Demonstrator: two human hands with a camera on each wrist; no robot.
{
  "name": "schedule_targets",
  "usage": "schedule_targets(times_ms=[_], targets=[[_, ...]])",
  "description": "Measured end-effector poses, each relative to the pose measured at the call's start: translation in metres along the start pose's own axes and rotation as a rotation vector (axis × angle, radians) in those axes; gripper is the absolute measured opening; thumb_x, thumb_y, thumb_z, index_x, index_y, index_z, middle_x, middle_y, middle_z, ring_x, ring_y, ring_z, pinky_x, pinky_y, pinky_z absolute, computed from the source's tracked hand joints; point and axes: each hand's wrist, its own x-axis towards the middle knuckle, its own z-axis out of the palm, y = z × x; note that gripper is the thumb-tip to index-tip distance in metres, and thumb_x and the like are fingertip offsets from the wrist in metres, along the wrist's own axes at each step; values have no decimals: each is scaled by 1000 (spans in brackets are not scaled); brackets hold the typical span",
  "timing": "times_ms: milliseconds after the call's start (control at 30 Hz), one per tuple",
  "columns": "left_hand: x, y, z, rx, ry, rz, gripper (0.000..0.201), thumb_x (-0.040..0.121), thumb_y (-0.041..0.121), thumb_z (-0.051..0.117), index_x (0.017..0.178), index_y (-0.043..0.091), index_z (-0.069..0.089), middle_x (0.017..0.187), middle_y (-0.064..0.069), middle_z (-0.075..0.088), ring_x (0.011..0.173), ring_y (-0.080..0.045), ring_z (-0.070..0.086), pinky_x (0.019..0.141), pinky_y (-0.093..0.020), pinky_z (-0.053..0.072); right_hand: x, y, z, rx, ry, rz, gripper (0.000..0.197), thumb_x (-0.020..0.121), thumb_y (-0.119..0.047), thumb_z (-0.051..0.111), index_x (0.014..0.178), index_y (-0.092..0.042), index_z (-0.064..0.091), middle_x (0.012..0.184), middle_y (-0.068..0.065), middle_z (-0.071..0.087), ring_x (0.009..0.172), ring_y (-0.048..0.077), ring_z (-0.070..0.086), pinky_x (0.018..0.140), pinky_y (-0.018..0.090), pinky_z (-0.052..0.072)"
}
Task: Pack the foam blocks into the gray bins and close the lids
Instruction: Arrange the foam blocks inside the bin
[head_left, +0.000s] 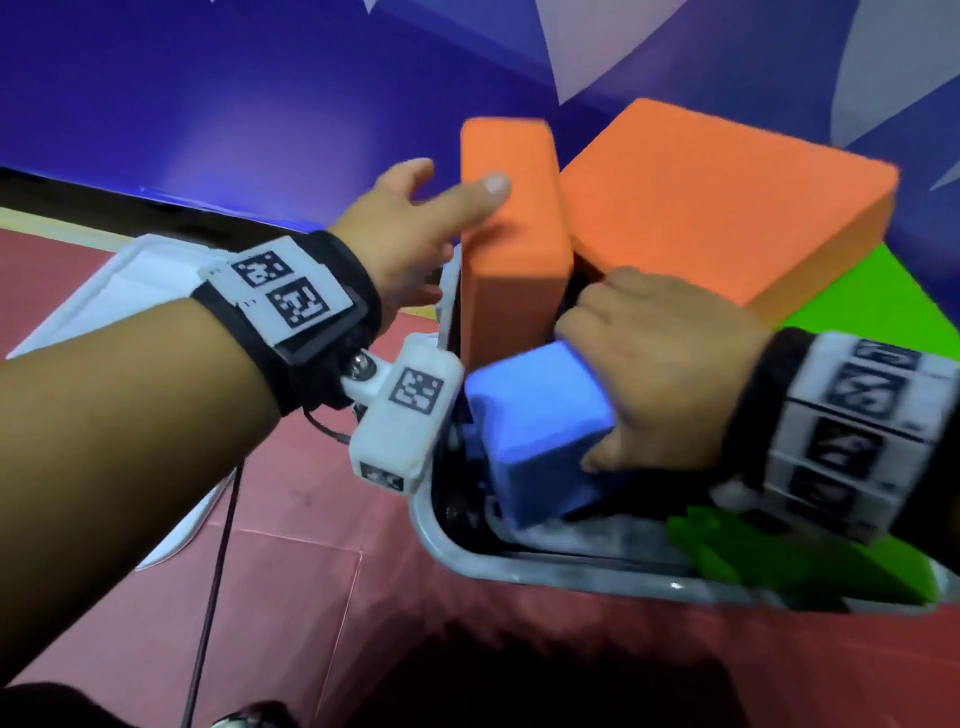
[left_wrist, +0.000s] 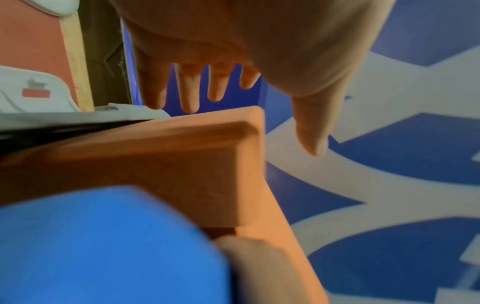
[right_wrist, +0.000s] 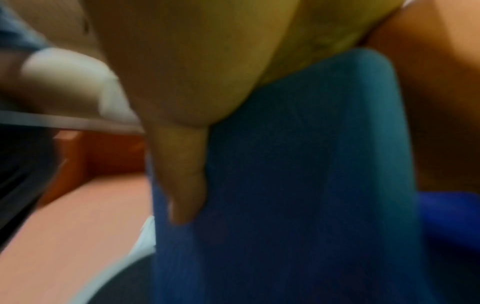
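Your left hand (head_left: 410, 234), fingers spread, steadies the upright orange block (head_left: 511, 249) at the gray bin's (head_left: 519, 564) far-left end as your right hand (head_left: 660, 364) grips the blue block (head_left: 535, 436) just beside it, half inside.

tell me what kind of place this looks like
Probably a children's play or activity room, though that is a guess: big foam blocks, such as the orange block and blue block, a red padded floor mat, and a blue-and-white patterned wall.
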Motion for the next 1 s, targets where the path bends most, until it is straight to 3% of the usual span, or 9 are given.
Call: schedule_targets(times_ms=[67,167,267,333,467,567,667,833,1000], targets=[[-1,-6,9,64,-36,22,119,48,58,82,149,39,22,138,7,49,110,-21,65,87,-47,54,-13,9,-8,38,60,157,87,45,-85,52,99,-17,57,96,4,57,90,29,51,83,40,44],[-3,-14,19,105,-76,19,85,71,53,74,145,32,36,126,12,59,104,-6,66,85,-37,56,-19,8,-5,38,99,307,89,51,-87,46,100,-14,59,96,6,58,94,31,49,90,42,41],[-5,-20,16,135,-102,-37,75,65,59,69,134,34,50,126,10,63,113,-10,62,78,-34,52,-17,-1,12,-51,35,333,96,60,-85,43,111,-6,60,98,11,61,102,34,49,111,49,24],[-8,-25,13,160,-130,-58,85,57,62,73,134,38,49,128,10,61,116,-12,60,85,-39,53,-16,-5,27,-61,-3,312,108,63,-83,43,133,-1,49,109,14,62,111,35,49,118,50,7],[-11,-38,12,261,-173,-10,109,48,61,81,144,48,30,136,11,52,117,-12,60,92,-46,54,-11,-6,35,1,39,237,112,65,-82,44,146,-5,37,116,13,62,118,34,49,119,49,2],[-11,-45,11,354,-192,50,120,41,71,84,143,56,22,141,12,47,121,-14,58,101,-44,48,-9,7,25,29,-13,225,102,64,-86,42,140,-18,40,114,5,61,120,29,45,118,46,-8],[-13,-46,15,417,-231,124,125,45,61,89,147,50,18,149,18,34,123,-7,54,107,-37,43,-8,18,19,46,16,279,84,66,-80,48,125,-20,51,106,4,61,115,29,46,116,47,-9],[-16,-49,29,728,-175,283,122,38,69,75,146,48,24,154,-1,21,141,-13,30,114,-40,36,-12,16,21,43,233,362,54,67,-37,65,116,-15,60,102,10,58,103,36,51,115,49,11],[-13,-42,29,773,-139,327,95,42,60,69,132,47,43,142,0,32,122,-15,49,102,-37,47,-31,6,16,396,323,270,23,76,-39,57,93,-23,59,86,0,56,88,28,52,79,37,40]])
